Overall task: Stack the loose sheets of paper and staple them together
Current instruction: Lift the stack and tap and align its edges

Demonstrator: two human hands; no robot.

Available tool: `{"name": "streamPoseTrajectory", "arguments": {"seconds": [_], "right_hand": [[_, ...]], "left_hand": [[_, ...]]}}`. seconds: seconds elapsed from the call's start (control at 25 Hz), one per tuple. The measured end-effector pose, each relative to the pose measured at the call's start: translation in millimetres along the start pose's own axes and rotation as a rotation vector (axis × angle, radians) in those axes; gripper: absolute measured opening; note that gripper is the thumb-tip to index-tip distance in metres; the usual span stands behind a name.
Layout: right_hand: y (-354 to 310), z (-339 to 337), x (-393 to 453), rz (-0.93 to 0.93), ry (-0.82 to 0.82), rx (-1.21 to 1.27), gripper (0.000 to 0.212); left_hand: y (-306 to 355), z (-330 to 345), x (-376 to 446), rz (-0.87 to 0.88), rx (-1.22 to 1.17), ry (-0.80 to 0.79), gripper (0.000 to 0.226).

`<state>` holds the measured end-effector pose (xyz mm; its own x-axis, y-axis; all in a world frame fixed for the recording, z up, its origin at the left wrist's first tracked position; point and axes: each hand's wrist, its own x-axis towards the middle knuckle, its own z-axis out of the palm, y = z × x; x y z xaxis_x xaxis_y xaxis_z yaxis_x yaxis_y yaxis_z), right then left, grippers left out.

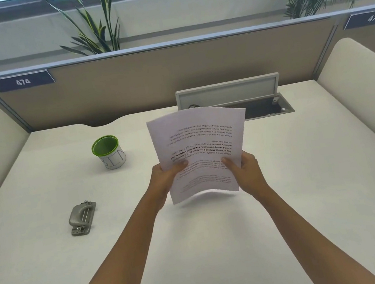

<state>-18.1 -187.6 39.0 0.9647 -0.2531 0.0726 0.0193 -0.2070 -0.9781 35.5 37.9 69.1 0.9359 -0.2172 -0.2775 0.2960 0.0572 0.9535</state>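
A stack of white printed sheets of paper is held up above the middle of the white desk, its text upside down to me and its lower edge lifted off the surface. My left hand grips the stack's left side with the thumb on top. My right hand grips the right side the same way. A grey metal stapler lies flat on the desk to the left, well apart from both hands.
A white cup with a green rim stands left of the paper. Behind the paper an open cable hatch is set in the desk. A beige partition closes the back, and padded side panels flank the desk.
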Motion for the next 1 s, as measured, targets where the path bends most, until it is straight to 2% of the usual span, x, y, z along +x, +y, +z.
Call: {"name": "streamPoseTrajectory", "arguments": {"seconds": [0.2,0.4,0.76,1.0], "right_hand": [[1,1,-1,0.001,0.033,0.037,0.025],[20,4,-12,0.049,-0.018,0.013,0.026],[28,6,-20,0.095,-0.038,0.046,0.023],[33,-2,-25,0.133,-0.047,0.054,0.017]], "left_hand": [[-3,3,2,0.094,0.071,0.066,0.017],[-22,4,-4,0.013,0.075,0.06,0.021],[-33,3,-7,-0.03,0.036,0.077,0.026],[-31,2,-11,-0.061,-0.059,0.085,0.018]]}}
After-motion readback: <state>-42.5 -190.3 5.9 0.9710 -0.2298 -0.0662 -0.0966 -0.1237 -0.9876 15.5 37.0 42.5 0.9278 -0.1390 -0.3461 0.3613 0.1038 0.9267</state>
